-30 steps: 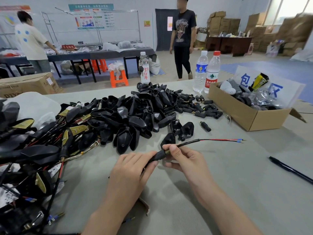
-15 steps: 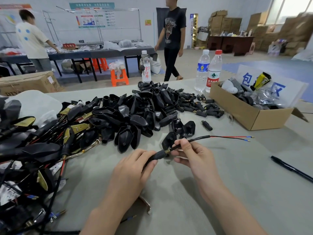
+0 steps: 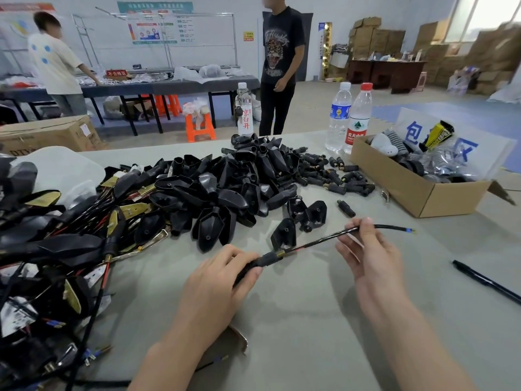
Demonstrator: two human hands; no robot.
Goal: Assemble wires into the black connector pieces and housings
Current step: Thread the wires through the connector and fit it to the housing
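My left hand [image 3: 217, 280] grips a black connector piece [image 3: 260, 262] with a brass collar at its front end. A thin wire [image 3: 318, 241] runs out of that collar up to the right. My right hand [image 3: 369, 255] pinches the wire near its far end, and a blue-tipped end [image 3: 408, 230] sticks out past the fingers. A heap of loose black housings [image 3: 225, 187] lies just beyond my hands. Small black cylindrical connectors [image 3: 332, 176] are scattered at the heap's right side.
Assembled pieces with wires and brass plates are piled at the left [image 3: 56, 249]. A cardboard box [image 3: 417, 190] of parts stands at the right, water bottles [image 3: 349, 117] behind it. A black pen [image 3: 485, 280] lies at the right. Two people stand beyond the table.
My right hand has slid along the wire toward its tip, so less wire shows past the fingers. The left hand has stayed on the connector piece.
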